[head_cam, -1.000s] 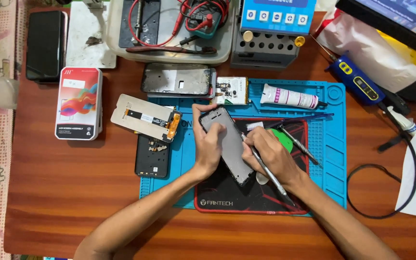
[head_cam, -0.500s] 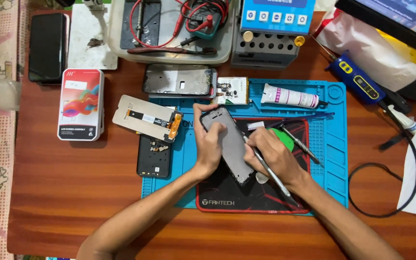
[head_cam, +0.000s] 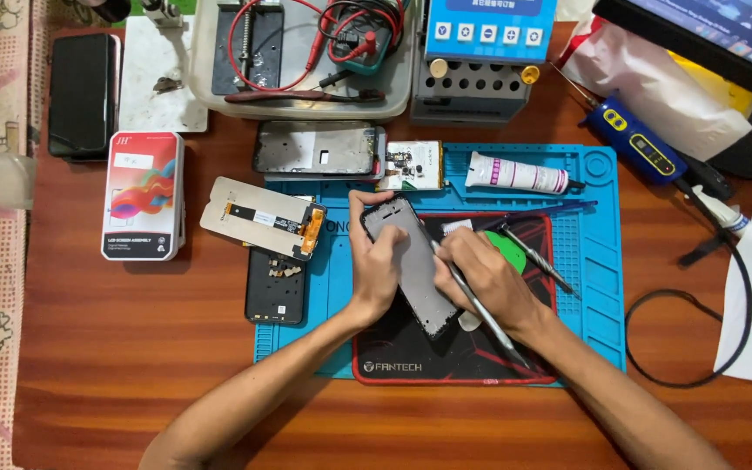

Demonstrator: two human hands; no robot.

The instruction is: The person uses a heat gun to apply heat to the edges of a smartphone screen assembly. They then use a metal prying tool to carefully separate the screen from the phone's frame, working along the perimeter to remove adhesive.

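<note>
A grey phone frame (head_cam: 411,261) lies tilted on a black and red pad (head_cam: 411,348), on top of a blue work mat (head_cam: 594,261). My left hand (head_cam: 374,261) grips the frame's left edge, thumb near its top corner. My right hand (head_cam: 480,283) holds a thin metal tool (head_cam: 480,313) like a pen, with its tip on the frame's right edge.
A loose screen panel (head_cam: 258,218), a black back cover (head_cam: 276,292), another frame (head_cam: 317,150), a small circuit board (head_cam: 412,165), a glue tube (head_cam: 515,174), a green pick (head_cam: 511,248) and a screwdriver (head_cam: 537,258) lie around. A colourful box (head_cam: 143,196) and a black phone (head_cam: 83,94) sit at the left.
The hands have stayed on the frame; the tool tip has shifted slightly along its right edge. The camera view has drifted a little.
</note>
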